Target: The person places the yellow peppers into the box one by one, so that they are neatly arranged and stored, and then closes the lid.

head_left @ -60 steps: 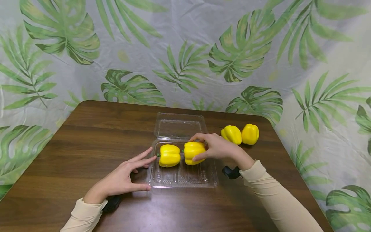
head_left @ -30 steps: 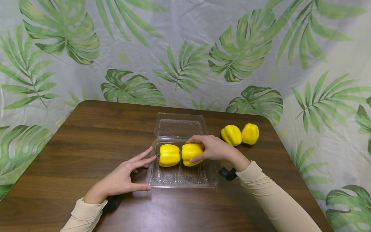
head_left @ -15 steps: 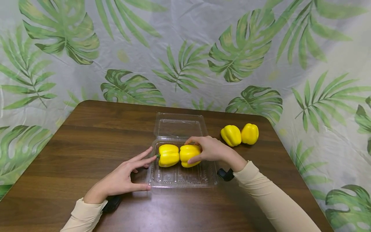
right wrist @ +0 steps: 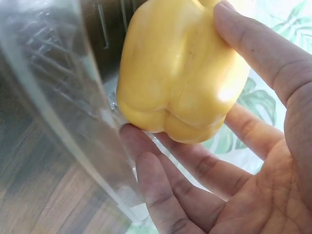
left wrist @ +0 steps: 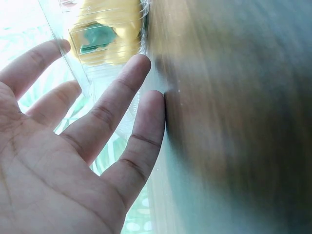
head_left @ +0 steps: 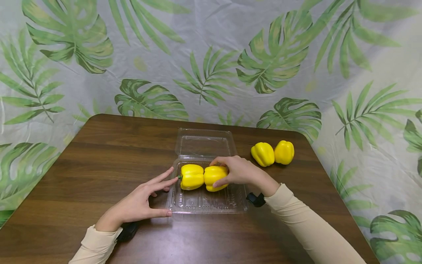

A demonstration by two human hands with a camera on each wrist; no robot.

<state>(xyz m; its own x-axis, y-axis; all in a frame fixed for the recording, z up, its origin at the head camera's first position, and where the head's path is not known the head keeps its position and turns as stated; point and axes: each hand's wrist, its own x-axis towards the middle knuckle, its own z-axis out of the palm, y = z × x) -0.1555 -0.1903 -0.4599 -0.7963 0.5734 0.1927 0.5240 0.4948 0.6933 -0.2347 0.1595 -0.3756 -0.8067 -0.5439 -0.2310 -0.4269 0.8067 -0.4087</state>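
In the head view, a clear plastic clamshell container [head_left: 211, 203] lies unfolded at mid-table, its lid [head_left: 206, 145] laid back. Two yellow bell peppers lie side by side in its base. My right hand [head_left: 242, 170] grips the right pepper [head_left: 214, 178] between thumb and fingers; the right wrist view shows the lobed bottom of this pepper [right wrist: 183, 83]. The left pepper [head_left: 192, 177] has its green stem pointing left. My left hand [head_left: 141, 200] stays at the container's left side, fingers spread and fairly straight, fingertips right at the wall. The left wrist view shows this hand [left wrist: 73, 141] holding nothing.
Two more yellow bell peppers, one [head_left: 262, 154] and its neighbour [head_left: 284, 152], rest on the brown wooden table [head_left: 125, 146] right of the container. A leaf-patterned cloth [head_left: 211, 66] hangs behind the table. Dark wrist devices show under both forearms.
My right hand has shifted the right pepper leftward until it sits against the left pepper, closing the gap between them. The left hand and the two peppers outside have stayed in place.
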